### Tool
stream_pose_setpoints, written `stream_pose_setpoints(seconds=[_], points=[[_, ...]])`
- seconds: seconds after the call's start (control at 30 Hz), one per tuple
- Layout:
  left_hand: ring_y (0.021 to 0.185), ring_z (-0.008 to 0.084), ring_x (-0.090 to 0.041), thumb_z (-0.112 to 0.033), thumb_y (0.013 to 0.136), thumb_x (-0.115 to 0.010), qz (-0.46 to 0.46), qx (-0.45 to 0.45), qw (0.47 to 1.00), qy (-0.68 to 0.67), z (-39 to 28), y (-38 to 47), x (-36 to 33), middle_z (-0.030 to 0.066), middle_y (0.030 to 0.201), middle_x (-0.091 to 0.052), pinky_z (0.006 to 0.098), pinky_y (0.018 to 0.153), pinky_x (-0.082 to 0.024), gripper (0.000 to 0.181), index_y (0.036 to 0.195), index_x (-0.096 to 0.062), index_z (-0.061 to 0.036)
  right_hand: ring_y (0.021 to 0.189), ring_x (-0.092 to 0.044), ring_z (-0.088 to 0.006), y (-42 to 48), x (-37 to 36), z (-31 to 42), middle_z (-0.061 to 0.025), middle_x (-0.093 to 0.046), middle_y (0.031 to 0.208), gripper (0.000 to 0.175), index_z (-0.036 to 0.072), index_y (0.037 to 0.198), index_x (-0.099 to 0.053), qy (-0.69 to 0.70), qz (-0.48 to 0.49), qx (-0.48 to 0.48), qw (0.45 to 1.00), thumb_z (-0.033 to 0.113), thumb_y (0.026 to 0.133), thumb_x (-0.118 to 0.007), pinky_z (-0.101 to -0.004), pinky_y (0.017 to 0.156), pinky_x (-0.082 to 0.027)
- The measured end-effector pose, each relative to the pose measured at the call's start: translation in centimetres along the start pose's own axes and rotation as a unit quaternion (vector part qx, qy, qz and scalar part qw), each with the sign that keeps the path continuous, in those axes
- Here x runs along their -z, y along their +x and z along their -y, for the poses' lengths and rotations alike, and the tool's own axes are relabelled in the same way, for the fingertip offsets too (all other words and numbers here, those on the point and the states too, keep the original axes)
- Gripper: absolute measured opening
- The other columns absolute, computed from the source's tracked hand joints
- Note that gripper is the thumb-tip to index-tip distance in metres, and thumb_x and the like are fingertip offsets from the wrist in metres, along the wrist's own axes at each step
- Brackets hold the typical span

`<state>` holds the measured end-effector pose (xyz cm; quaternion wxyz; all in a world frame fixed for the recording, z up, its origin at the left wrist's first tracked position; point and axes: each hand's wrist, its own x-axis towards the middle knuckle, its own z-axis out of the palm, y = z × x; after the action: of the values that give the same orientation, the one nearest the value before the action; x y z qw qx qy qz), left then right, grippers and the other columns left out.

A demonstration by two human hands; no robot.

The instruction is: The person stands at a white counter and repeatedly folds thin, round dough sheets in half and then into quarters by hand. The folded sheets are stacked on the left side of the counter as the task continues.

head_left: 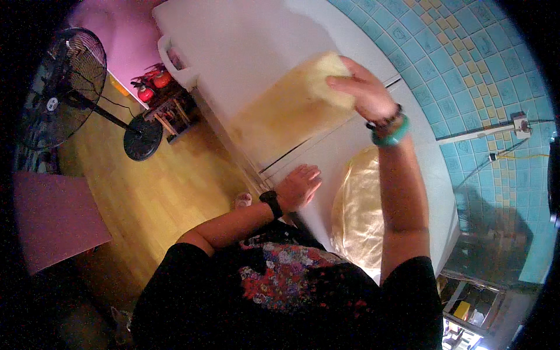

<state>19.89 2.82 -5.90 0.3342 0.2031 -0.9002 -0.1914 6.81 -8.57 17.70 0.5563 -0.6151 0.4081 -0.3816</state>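
Note:
My right hand (365, 89) grips a pale yellow sponge or folded cloth (330, 81), which is blurred, over a large white table or padded surface (245, 48). A brownish-yellow patch (280, 118) covers part of that surface, reaching from its near left edge up to the yellow thing. My left hand (301, 186) is empty, with its fingers apart, and rests on or just over the white surface near its left edge. A round, shiny gold cushion or cover (358, 210) lies between my arms, partly hidden by my right forearm.
A black standing fan (142, 136) is on the wooden floor at the left, beside a crate (170, 116) and red objects (159, 79). A pinkish tabletop (57, 218) juts in at the lower left. Blue tiled wall (459, 48) with cables borders the white surface on the right.

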Motion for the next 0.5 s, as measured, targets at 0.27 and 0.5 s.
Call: stream_pose_setpoints(seconds=[0.27,0.5], points=[[0.106,0.0288,-0.045,-0.011,0.071,-0.057,0.008,0.010,1.000,-0.010,-0.6,0.4,1.0,0.0147,0.108,-0.050,0.0407,0.094,-0.034,0.026,0.095,-0.054,-0.0022,0.092,-0.056,-0.0218,0.4,5.6,-14.7,-0.0109,-0.057,0.103,0.032,0.003,0.104,-0.054,-0.323,-0.167,0.018,0.931,0.016,0.076,-0.062,-0.0317,0.077,-0.047],[0.110,0.0271,-0.043,-0.020,0.071,-0.064,0.038,-0.020,0.997,-0.070,-1.3,1.5,1.0,0.0125,0.113,-0.049,0.0427,0.096,-0.029,0.038,0.105,-0.053,-0.0071,0.092,-0.055,-0.0191,-20.5,8.5,-14.0,-0.0105,-0.058,0.105,0.030,0.002,0.108,-0.054,-0.324,-0.347,-0.096,0.875,0.012,0.080,-0.058,-0.0310,0.080,-0.045]])
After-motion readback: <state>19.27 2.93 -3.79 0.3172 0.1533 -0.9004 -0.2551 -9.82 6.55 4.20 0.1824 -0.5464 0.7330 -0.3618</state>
